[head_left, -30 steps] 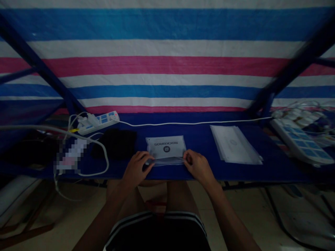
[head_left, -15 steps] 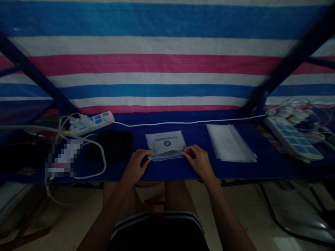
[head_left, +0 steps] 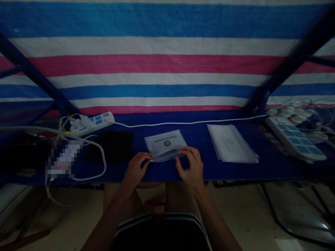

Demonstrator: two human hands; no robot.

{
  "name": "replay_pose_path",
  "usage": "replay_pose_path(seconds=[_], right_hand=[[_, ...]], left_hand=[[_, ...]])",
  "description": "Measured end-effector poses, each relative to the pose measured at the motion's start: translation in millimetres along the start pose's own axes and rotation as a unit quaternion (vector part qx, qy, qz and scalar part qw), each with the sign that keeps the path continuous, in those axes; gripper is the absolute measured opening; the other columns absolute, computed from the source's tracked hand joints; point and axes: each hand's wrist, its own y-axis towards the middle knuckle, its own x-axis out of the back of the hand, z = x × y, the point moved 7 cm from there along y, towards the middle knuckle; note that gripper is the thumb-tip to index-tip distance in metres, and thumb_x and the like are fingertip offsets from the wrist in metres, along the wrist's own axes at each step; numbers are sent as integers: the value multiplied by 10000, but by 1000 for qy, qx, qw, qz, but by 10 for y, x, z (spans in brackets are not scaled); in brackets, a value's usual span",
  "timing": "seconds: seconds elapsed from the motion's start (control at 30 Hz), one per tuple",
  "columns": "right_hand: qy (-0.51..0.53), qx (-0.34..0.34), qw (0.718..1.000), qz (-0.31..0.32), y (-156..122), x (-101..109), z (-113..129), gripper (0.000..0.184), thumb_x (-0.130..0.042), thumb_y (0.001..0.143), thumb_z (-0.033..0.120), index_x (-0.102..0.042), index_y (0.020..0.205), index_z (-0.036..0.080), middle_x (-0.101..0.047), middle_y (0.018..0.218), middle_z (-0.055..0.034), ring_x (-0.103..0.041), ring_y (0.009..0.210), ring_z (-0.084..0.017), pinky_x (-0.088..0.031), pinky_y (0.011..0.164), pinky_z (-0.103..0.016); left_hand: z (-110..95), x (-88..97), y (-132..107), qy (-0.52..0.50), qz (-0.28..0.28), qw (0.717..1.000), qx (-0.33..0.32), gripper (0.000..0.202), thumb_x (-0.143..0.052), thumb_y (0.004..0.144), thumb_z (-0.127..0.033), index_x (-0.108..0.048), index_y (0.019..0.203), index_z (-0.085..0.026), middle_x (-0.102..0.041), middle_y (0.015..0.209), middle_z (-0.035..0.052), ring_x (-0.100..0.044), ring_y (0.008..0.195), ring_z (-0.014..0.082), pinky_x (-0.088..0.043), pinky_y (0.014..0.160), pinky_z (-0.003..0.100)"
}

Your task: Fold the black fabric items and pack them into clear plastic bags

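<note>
Blue tabletop [head_left: 193, 139], and the action's dead centre: a clear plastic packet [head_left: 167, 157] holding a white ROCKBROS card [head_left: 165, 142], lying flat with its print upside down to the wearer. Left hand [head_left: 136, 169] works the packet's near left corner, fingers [head_left: 148, 157] pressed together on it. Right hand [head_left: 191, 165] arches over the near edge, fingertips [head_left: 181, 152] bunched there — gripping or just touching, can't tell. Off to the right, a stack of clear sleeves [head_left: 230, 143]; to the left, a black cloth [head_left: 112, 145].
</note>
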Motion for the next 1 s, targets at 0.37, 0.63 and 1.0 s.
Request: replay_pose_path(seconds=[0.37, 0.63, 1.0], right_hand=[[39, -10, 992, 119, -216, -734, 438, 116, -669, 959, 165, -694, 1040, 245, -727, 1106, -60, -630, 1128, -262, -464, 1006, -451], [9, -9, 990, 139, -247, -756, 431, 95, -673, 989, 197, -703, 1065, 246, -739, 1108, -53, -593, 1165, -273, -428, 1031, -449], [-65, -14, 993, 101, -136, -472, 246, 105, -661, 968, 170, -717, 999, 254, -693, 1249, -86, -529, 1262, -322, -413, 1039, -530]], left_hand=[[-27, 34, -44, -13, -8, 1000, 18, 129, -642, 951, -131, -721, 911, -225, -796, 950, 32, -778, 892, 197, -605, 842, 302], [-24, 18, -50, 0, -13, 999, 30, 190, -596, 929, -78, -687, 849, -224, -790, 931, 29, -768, 869, 191, -598, 826, 300], [-22, 28, -52, 3, -36, 999, 26, 216, -478, 938, -59, -587, 851, -224, -751, 946, 42, -735, 881, 184, -580, 808, 298]])
